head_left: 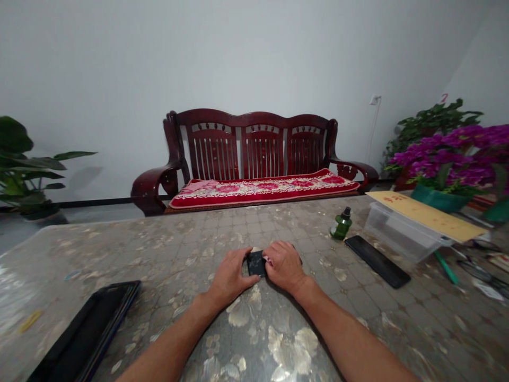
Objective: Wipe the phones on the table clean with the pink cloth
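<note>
Forearms converge at twelve o'clock: left hand and right hand pinch small black object on table; handling appears underway, unfinished.

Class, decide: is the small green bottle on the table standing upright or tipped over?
Upright. The green bottle stands on its base on the table, dark cap on top, beside the black phone.
</note>
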`<state>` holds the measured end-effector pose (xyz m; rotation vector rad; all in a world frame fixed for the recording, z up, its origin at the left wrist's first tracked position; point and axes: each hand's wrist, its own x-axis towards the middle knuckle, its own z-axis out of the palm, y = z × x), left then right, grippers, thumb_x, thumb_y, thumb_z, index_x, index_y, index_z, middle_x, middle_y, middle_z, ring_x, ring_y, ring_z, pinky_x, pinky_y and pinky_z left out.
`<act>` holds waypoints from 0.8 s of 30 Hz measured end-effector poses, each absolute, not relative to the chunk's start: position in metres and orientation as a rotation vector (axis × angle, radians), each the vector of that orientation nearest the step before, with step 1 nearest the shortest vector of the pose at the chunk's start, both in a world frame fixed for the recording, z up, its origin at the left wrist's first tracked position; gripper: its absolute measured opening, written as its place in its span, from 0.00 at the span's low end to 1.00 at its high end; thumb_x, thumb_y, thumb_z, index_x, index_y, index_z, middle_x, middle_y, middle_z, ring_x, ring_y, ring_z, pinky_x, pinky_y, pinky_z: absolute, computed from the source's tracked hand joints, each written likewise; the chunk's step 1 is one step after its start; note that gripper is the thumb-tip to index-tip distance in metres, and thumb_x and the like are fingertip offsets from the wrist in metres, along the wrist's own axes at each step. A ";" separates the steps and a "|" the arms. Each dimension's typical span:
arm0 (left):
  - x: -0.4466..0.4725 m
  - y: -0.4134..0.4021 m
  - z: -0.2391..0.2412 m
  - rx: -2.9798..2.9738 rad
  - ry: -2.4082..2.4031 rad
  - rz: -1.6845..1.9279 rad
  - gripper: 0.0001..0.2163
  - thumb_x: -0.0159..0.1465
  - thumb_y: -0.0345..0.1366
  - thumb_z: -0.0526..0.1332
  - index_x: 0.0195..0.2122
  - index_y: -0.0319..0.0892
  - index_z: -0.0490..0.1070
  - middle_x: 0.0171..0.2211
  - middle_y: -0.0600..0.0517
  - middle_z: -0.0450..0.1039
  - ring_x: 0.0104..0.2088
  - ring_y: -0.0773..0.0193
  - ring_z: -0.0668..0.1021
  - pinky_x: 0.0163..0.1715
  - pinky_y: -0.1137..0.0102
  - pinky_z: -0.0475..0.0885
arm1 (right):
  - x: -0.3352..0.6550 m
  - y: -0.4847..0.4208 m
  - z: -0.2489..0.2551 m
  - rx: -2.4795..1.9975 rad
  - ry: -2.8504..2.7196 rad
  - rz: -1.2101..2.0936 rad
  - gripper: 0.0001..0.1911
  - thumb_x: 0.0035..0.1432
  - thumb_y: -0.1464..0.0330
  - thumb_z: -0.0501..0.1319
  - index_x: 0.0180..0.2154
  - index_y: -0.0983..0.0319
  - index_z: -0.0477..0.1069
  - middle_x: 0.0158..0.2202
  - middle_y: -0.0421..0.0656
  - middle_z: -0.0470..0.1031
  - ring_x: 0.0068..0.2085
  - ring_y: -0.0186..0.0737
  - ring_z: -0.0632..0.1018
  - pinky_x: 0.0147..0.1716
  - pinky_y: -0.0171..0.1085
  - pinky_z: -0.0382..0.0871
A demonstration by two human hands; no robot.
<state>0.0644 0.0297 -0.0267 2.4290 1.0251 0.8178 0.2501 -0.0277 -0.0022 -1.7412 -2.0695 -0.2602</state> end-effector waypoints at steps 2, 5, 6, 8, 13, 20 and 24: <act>0.065 0.031 -0.029 2.430 1.026 0.826 0.30 0.50 0.34 0.71 0.55 0.42 0.67 0.49 0.44 0.75 0.50 0.47 0.75 0.53 0.53 0.70 | 0.245 -0.027 -0.005 -1.665 -2.118 -0.237 0.07 0.56 0.75 0.58 0.34 0.60 0.74 0.34 0.43 0.75 0.39 0.42 0.70 0.39 0.39 0.57; 0.065 0.032 -0.031 2.423 1.021 0.846 0.30 0.50 0.34 0.70 0.55 0.42 0.66 0.49 0.44 0.75 0.48 0.48 0.76 0.51 0.54 0.71 | 0.235 -0.026 -0.007 -1.556 -2.188 -0.177 0.09 0.58 0.76 0.57 0.36 0.60 0.74 0.35 0.42 0.75 0.40 0.41 0.70 0.40 0.38 0.58; 0.065 0.032 -0.032 2.422 1.018 0.854 0.30 0.50 0.34 0.70 0.55 0.42 0.66 0.49 0.44 0.75 0.48 0.48 0.76 0.51 0.54 0.71 | 0.233 -0.026 -0.007 -1.528 -2.208 -0.161 0.09 0.59 0.76 0.56 0.36 0.60 0.74 0.36 0.42 0.75 0.40 0.41 0.70 0.40 0.38 0.58; 0.065 0.032 -0.032 2.426 1.014 0.853 0.30 0.51 0.34 0.69 0.56 0.41 0.66 0.49 0.44 0.75 0.48 0.48 0.75 0.51 0.54 0.71 | 0.231 -0.026 -0.005 -1.510 -2.232 -0.151 0.10 0.59 0.76 0.56 0.37 0.60 0.74 0.37 0.42 0.75 0.40 0.41 0.70 0.41 0.38 0.58; 0.064 0.031 -0.031 2.431 1.031 0.814 0.30 0.50 0.34 0.70 0.55 0.42 0.66 0.49 0.45 0.74 0.49 0.48 0.75 0.52 0.53 0.70 | 0.240 -0.027 0.003 -1.711 -2.158 -0.221 0.07 0.58 0.74 0.58 0.34 0.61 0.74 0.35 0.44 0.75 0.40 0.43 0.70 0.40 0.39 0.58; 0.065 0.030 -0.026 2.421 1.021 0.819 0.29 0.50 0.35 0.71 0.54 0.43 0.68 0.48 0.45 0.75 0.48 0.47 0.76 0.51 0.53 0.70 | 0.238 -0.029 0.001 -1.680 -2.180 -0.210 0.08 0.61 0.73 0.57 0.36 0.59 0.74 0.35 0.43 0.75 0.40 0.42 0.69 0.40 0.39 0.57; 0.064 0.030 -0.026 2.446 1.021 0.791 0.28 0.51 0.35 0.70 0.54 0.41 0.68 0.48 0.43 0.75 0.49 0.47 0.75 0.52 0.53 0.70 | 0.238 -0.030 -0.001 -1.614 -2.219 -0.196 0.08 0.62 0.73 0.57 0.37 0.59 0.74 0.35 0.42 0.75 0.40 0.41 0.69 0.40 0.39 0.57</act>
